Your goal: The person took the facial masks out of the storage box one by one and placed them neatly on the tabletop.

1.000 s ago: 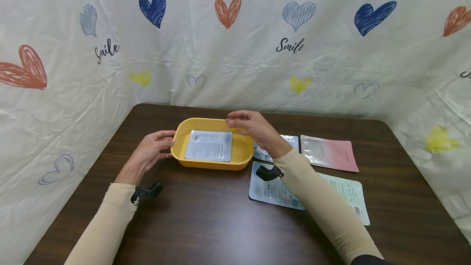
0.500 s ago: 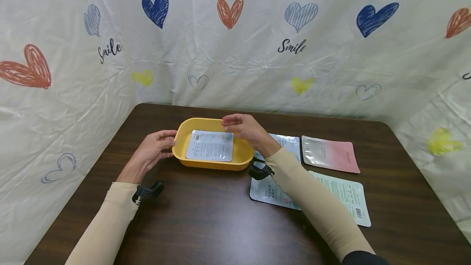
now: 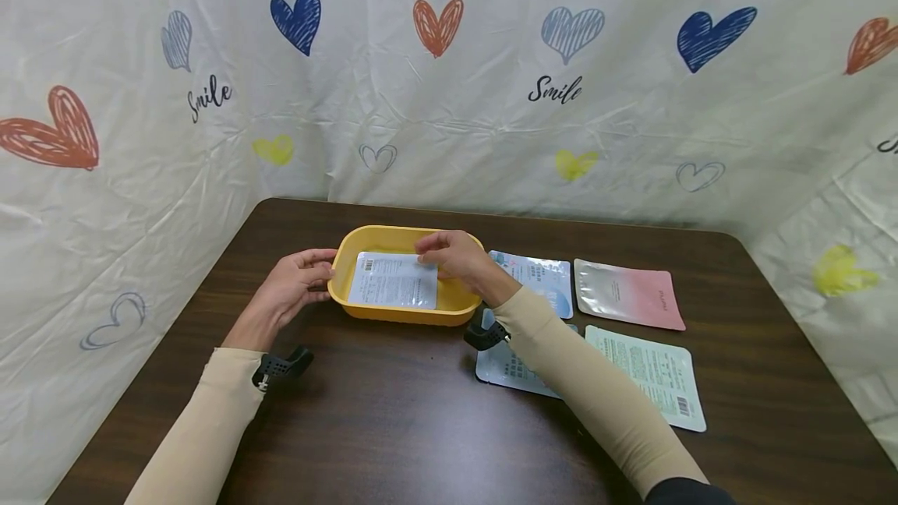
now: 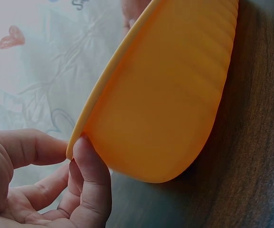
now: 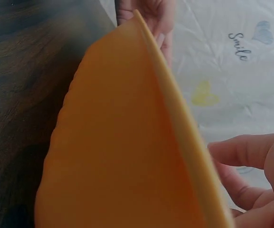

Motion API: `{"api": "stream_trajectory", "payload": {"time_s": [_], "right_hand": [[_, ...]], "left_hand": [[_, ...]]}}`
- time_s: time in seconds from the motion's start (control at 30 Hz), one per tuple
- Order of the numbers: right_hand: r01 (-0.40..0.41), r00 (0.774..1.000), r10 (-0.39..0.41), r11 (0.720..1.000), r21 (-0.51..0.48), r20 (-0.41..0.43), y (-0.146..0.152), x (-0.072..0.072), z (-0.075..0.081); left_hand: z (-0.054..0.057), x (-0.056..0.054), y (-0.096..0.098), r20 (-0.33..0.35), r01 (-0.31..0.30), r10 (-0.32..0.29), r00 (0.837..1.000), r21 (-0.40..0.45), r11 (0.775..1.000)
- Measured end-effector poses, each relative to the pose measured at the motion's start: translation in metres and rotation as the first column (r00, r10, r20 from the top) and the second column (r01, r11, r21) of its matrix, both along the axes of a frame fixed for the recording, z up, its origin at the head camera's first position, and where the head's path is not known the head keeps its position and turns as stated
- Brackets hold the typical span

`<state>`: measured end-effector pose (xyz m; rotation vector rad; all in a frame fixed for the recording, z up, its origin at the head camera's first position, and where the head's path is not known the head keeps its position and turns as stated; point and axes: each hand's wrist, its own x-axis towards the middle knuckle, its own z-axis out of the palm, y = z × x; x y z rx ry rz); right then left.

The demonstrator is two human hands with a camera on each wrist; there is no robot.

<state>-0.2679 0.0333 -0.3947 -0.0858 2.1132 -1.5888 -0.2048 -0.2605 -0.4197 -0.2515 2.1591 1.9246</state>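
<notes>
My left hand [image 3: 291, 287] pinches the left rim of a yellow plastic basket [image 3: 459, 298] between thumb and fingers; the left wrist view shows this grip on the rim [image 4: 93, 102]. A silvery-white face mask packet [image 3: 393, 280], covered in small print, lies inside the basket. My right hand [image 3: 459, 259] reaches over the basket and pinches the packet's right edge. In the right wrist view the basket wall [image 5: 108, 128] hides the packet and the fingertips' contact with it.
Several face mask packets lie right of the basket: a blue one [image 3: 543, 279], a pink-and-silver one [image 3: 631, 293], a pale green one [image 3: 655, 376] and a grey-blue one [image 3: 508, 365] partly under the right forearm. A white curtain [image 3: 477, 162] hangs behind the dark wooden table [image 3: 393, 427].
My right hand has moved down and left into the basket, onto the packet's right edge. The packet has shifted slightly left. My left hand stays on the rim.
</notes>
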Motion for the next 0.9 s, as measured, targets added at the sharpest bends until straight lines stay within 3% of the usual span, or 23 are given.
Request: {"api": "stream_trajectory", "payload": {"time_s": [0.33, 0.63, 0.9], "right_hand": [[0.019, 1.000, -0.019, 0.999, -0.043, -0.011, -0.002, 0.004, -0.002], [-0.041, 0.991, 0.030, 0.996, -0.085, -0.133, 0.006, 0.011, 0.001], [-0.054, 0.997, 0.051, 0.997, -0.052, -0.057, 0.010, 0.012, 0.000]], "left_hand": [[0.000, 0.000, 0.000, 0.001, 0.002, -0.002, 1.000, 0.002, 1.000], [0.001, 0.000, 0.001, -0.001, 0.001, -0.001, 1.000, -0.004, 1.000], [0.000, 0.001, 0.002, 0.007, 0.000, 0.000, 1.000, -0.008, 1.000]]}}
